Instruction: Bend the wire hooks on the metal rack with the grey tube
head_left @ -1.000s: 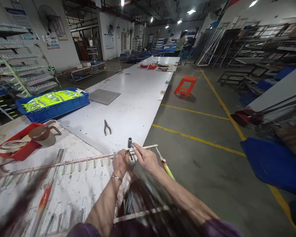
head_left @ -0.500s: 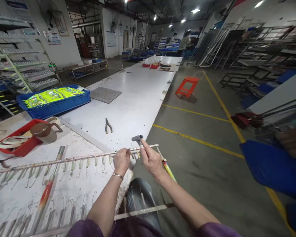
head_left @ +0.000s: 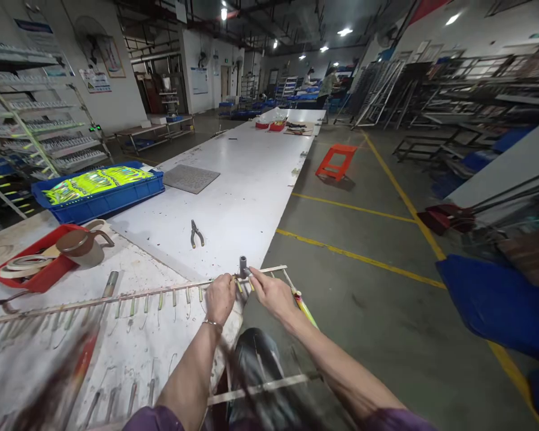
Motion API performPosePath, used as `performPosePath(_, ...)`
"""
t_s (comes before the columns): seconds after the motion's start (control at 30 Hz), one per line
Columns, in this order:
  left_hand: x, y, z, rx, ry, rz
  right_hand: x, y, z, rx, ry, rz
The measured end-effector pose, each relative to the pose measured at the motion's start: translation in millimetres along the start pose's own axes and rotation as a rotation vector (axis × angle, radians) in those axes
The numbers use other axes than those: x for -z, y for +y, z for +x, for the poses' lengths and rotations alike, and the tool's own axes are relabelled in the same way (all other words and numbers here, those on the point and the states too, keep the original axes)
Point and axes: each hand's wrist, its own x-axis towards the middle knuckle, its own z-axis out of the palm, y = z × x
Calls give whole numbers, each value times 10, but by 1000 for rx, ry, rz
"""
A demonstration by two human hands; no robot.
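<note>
A long narrow rail point(head_left: 148, 291) with a row of hooks on short greenish bodies point(head_left: 160, 301) runs across the white table and past its right edge. My left hand point(head_left: 220, 299) is closed at this rail, fingers pinched by its upper side; whatever is between the fingertips is hidden. My right hand point(head_left: 273, 297) grips a grey pipe-shaped tool point(head_left: 243, 266), its open tube end now pointing up, just beside my left fingertips. A second rail point(head_left: 269, 383) lies nearer my body, over my knee. A rod with red and yellow parts point(head_left: 304, 308) hangs by my right wrist.
Pliers point(head_left: 196, 234) lie on the white table point(head_left: 233, 203). Leftward are a red box point(head_left: 38, 257) with tape rolls, a brown mug point(head_left: 81, 246) and a blue crate point(head_left: 103, 200) of bright yellow pieces. An orange stool point(head_left: 336, 161) stands on the floor to the right.
My right hand has turned the grey tool from lying sideways to tube end up, and brought it lower and left, closer to my left hand. My left hand stays at the rail.
</note>
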Motion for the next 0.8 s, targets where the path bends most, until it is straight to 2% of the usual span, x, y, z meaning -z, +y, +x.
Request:
performPosePath(0.13,-40,-55,26,-39,-10,30,62,48,0,34,236,152)
performPosePath(0.2,-57,-77,33,-54,-16,43,30,56,-6,47,210,129)
performPosePath(0.3,-56,-90,28,-73,-39,63,-19,55,-1,36,8,12)
performPosePath(0.33,-50,-89,24,-77,-43,64,-17,53,2,33,-5,5)
performPosePath(0.37,-43,-85,20,-80,-40,62,-6,51,5,34,30,23)
performPosePath(0.47,-21,-66,14,-84,-19,53,28,42,3,51,250,125)
performPosePath(0.5,-16,-60,15,-80,-19,55,29,40,0,50,274,131)
performPosePath(0.53,-11,-56,16,-76,-22,59,23,41,-3,42,250,109)
performPosePath(0.63,-4,-53,22,-67,-48,69,11,69,-5,17,51,-11)
performPosePath(0.67,-4,-56,23,-68,-53,69,18,86,-5,15,25,-24)
performPosePath(0.7,-5,-59,25,-71,-54,69,30,102,-5,18,44,-11)
performPosePath(0.8,-14,-69,25,-71,-47,64,53,120,-20,40,244,101)
